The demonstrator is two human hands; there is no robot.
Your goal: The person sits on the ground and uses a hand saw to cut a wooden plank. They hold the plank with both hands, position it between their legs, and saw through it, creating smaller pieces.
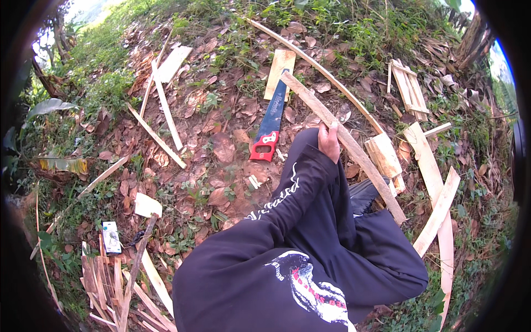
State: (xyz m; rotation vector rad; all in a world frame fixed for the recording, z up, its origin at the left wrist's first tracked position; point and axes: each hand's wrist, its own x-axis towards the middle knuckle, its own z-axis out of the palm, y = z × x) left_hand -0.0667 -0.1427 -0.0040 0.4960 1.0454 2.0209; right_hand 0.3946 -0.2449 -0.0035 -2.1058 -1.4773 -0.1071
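My left hand is closed on the edge of a long, narrow wooden plank. The plank slants from the upper middle down to the right, passing over a dark shoe and my bent legs. Its far end lies over the blade tip of a hand saw, which has a blue blade and a red handle. Beneath that tip is a short, pale board. To the right of my hand, a cut wood block is partly hidden by the plank. My right hand does not show.
Long wooden strips lie on leaf-strewn ground at the left. Split sticks are heaped at lower left, near a small white-and-blue box. Boards lie at right, below a small slatted wooden frame. A curved strip arcs across the top.
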